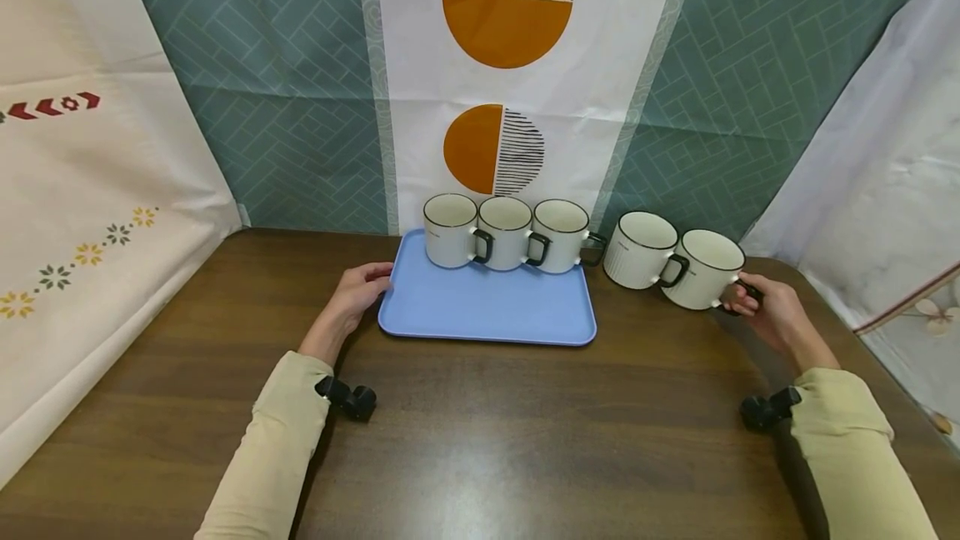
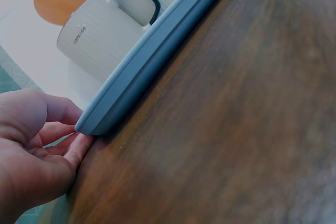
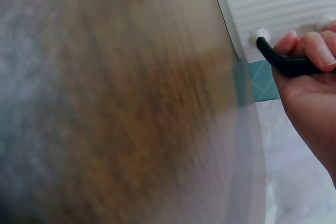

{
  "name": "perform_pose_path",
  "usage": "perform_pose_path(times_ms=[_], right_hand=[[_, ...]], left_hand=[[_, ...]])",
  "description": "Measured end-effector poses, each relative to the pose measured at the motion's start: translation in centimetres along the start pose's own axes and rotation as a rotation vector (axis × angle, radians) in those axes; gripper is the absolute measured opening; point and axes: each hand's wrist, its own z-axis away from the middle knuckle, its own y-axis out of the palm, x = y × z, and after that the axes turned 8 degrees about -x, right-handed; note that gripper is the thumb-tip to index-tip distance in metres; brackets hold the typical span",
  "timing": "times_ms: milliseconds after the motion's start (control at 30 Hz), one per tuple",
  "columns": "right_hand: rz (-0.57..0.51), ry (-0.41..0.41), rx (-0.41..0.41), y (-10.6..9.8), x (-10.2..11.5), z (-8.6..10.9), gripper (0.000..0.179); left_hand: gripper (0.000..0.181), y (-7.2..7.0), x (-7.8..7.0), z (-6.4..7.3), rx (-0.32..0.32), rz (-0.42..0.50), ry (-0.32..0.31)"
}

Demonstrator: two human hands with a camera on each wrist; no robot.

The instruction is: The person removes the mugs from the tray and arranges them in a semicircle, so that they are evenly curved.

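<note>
A light blue tray point(image 1: 487, 315) lies on the table with three white, black-rimmed mugs standing side by side along its back: a left mug point(image 1: 450, 232), a middle mug point(image 1: 504, 233) and a right mug point(image 1: 558, 237). My left hand point(image 1: 358, 294) holds the tray's left edge; up close, the thumb and fingers point(image 2: 62, 108) pinch its rim point(image 2: 118, 87). Beyond the tray's right side stands a fourth mug point(image 1: 637, 252). My right hand point(image 1: 772, 315) grips the black handle point(image 3: 294, 66) of the rightmost mug point(image 1: 701, 273), fingers curled round it.
The brown wooden table point(image 1: 487, 423) stretches in front of the tray. Behind it hangs a green and white patterned cloth point(image 1: 300, 132). White cloths flank the table, a left one point(image 1: 90, 190) and a right one point(image 1: 885, 173).
</note>
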Motion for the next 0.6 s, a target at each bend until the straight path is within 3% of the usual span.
perform_pose_path(times_ms=[467, 533, 600], right_hand=[[0.118, 0.012, -0.027, 0.14, 0.42, -0.39, 0.041], [0.2, -0.008, -0.089, 0.23, 0.56, -0.22, 0.041], [0.408, -0.047, -0.183, 0.41, 0.88, 0.04, 0.041]], left_hand=[[0.045, 0.01, 0.03, 0.0, -0.003, -0.003, 0.002], [0.045, 0.07, 0.0, 0.05, -0.005, 0.0, -0.003], [0.045, 0.12, -0.04, 0.07, -0.005, 0.004, -0.002]])
